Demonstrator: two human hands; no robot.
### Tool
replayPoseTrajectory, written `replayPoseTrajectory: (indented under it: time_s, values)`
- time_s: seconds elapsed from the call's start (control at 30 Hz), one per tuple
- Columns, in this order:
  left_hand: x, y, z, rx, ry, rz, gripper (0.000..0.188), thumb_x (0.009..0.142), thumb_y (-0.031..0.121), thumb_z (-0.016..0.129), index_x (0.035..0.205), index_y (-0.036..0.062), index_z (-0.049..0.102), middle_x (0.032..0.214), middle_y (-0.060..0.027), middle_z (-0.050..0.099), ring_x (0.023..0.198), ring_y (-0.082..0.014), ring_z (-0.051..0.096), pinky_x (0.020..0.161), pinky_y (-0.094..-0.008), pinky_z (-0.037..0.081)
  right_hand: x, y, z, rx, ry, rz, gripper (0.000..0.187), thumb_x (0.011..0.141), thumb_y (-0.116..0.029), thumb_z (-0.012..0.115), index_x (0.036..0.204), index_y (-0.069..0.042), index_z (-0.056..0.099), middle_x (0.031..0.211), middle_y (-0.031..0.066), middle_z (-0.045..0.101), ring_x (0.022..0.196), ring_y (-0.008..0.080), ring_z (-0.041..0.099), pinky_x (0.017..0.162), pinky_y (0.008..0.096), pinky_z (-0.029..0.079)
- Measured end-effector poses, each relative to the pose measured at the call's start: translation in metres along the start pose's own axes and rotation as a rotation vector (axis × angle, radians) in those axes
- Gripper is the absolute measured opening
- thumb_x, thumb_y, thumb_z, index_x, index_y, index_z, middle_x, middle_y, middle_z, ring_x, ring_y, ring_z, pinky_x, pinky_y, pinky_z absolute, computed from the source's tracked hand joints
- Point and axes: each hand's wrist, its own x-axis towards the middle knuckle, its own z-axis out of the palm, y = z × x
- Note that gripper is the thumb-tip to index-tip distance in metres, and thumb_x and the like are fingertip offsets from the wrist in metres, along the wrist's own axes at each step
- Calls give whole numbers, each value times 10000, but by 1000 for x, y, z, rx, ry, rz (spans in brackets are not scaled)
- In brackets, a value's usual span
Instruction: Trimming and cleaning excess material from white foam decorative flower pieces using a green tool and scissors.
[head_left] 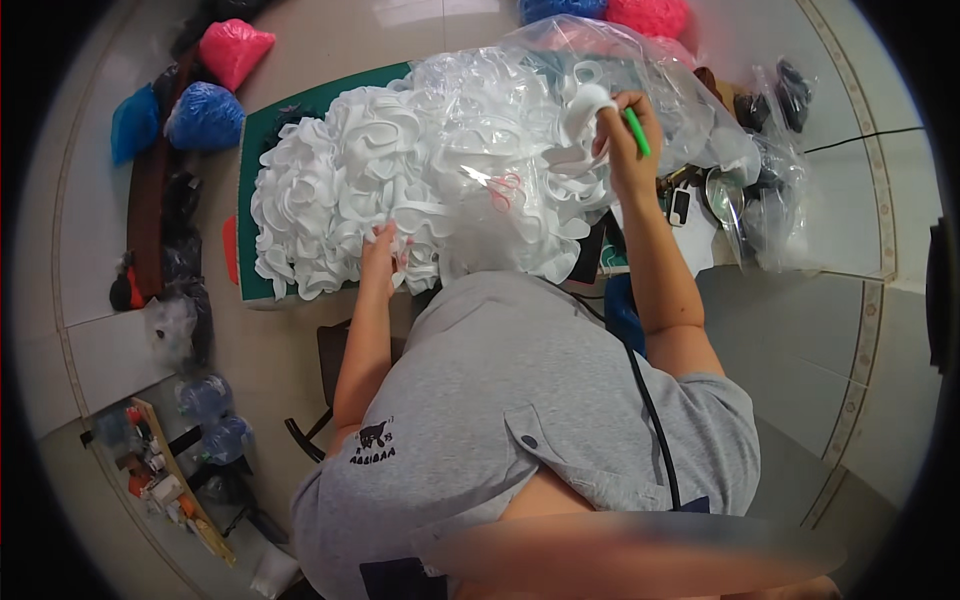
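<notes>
A big heap of white curved, loop-shaped soft strips [370, 150] covers most of the table in front of me. At the heap's near edge, my left hand [379, 258] has its fingers closed on one of the white strips; a small pinkish-red bit shows beside it. Farther off to the right, my right hand [632, 135] is raised over the heap, closed around a slim green stick-like tool [636, 132]. A white loop-shaped strip [588, 100] stands up at its fingertips. Clear plastic bag film [500, 150] with red printing lies over the middle of the heap.
The table's green top [262, 190] shows at the left. A large clear bag [680, 100] spreads at the far right, near a white paper [692, 235] with small items. Pink [235, 50] and blue bags [205, 115] lie beyond the left side. A black cable [650, 420] crosses my shirt.
</notes>
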Motion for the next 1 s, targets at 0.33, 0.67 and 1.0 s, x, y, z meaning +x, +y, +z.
replayPoseTrajectory:
  time_s: [0.33, 0.67, 1.0]
  values:
    - [24, -52, -21, 564, 184, 282, 273, 761, 89, 677, 995, -21, 590, 885, -65, 633, 821, -159, 592, 714, -288, 461, 21, 58, -46, -848, -104, -257, 181, 785, -123, 596, 959, -88, 636, 863, 147, 656, 813, 313, 633, 714, 367, 478]
    - [-108, 66, 89, 11, -354, 311, 143, 861, -9, 537, 1004, -7, 537, 949, -111, 616, 879, -184, 603, 784, -293, 511, -91, 52, 61, -327, -936, 79, 320, 774, -193, 712, 910, -28, 475, 1148, 145, 582, 996, 260, 577, 840, 348, 440]
    - [-116, 78, 61, 728, -119, 918, 1062, 630, 236, 820, 1412, 2, 140, 1369, -183, 355, 1269, -312, 346, 1060, -382, 266, -78, -12, 75, 16, -865, 242, 168, 801, -2, 610, 881, -59, 473, 922, 48, 575, 840, 86, 531, 743, 229, 427]
